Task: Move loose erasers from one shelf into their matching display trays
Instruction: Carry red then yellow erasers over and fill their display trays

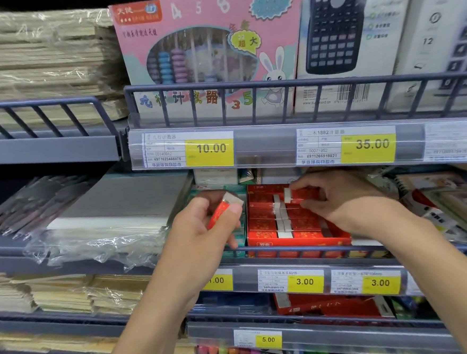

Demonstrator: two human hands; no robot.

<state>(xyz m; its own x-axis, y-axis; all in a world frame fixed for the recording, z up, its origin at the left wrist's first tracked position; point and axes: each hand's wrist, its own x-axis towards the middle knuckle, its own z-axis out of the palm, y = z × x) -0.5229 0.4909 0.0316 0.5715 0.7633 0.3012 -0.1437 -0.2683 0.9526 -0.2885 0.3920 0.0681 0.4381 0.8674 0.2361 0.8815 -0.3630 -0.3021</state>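
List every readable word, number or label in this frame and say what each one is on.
"10.00": yellow price tag under the pink abacus box.
"35.00": price tag under the calculator box.
"3.00": two yellow tags below the red eraser tray.
"5.00": lowest tag.
"4 5 8": the abacus box's top.
Barcode digits and the fine print are too blurred.

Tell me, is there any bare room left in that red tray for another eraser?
Hardly. The red tray is packed in rows, and the right hand covers its right side. The only loose gap is at the back, beside the eraser it pinches. The left hand holds another eraser.
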